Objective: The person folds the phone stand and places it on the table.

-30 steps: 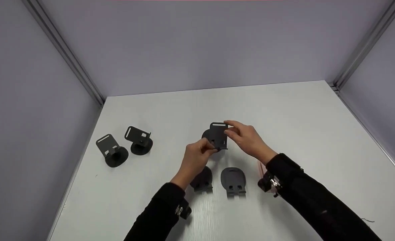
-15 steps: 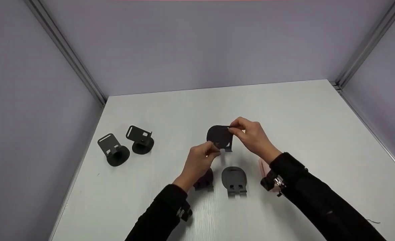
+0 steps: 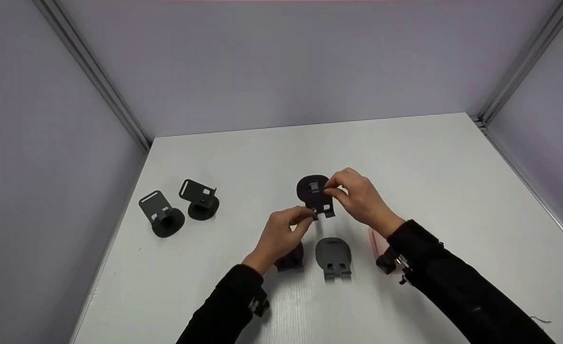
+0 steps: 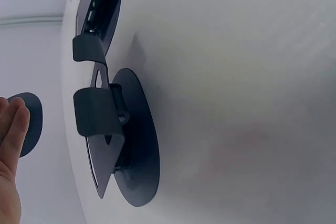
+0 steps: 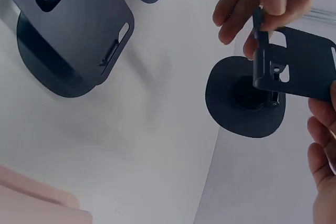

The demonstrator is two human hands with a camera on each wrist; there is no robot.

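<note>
Holding a black bracket (image 3: 315,193) above the table (image 3: 424,157), left hand (image 3: 281,234) and right hand (image 3: 360,196) both pinch it.

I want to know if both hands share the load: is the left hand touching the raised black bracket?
Touching: in the head view the left hand pinches the bracket's lower edge.

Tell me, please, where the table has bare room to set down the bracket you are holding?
The table is bare behind the held bracket toward the back wall, and across its right side. It is crowded under both hands, by the folded brackets, and at the left pair.
</note>
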